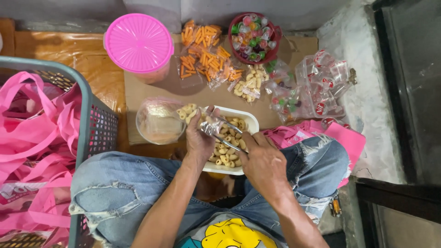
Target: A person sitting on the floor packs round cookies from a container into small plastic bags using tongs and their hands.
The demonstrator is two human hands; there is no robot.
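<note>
Person sits cross-legged on the floor, jeans torn at both knees, working over a white tray of pale ring-shaped snacks resting between the knees.

Left hand is closed around a small clear plastic bag, pinching it near the mouth so it stays open above the tray. The bag looks thin, crinkly and nearly weightless; it probably collapses if held anywhere but the rim, and the film seems slippery.

Right hand is clamped on metal tongs, gripped at the rear end, tips reaching to the bag's mouth. Whether the tips carry a snack cannot be told from here.

The snacks appear light, dry and brittle, likely to crush under hard pressure; a gentle squeeze across the ring seems the safe hold.

Around:
- clear bowl lined with plastic, just left of the tray
- pink lid on a tub, farther back
- filled packets of orange sticks and pale rings on cardboard
- red bowl of coloured jelly cups
- grey basket holding pink bags at the left.
</note>
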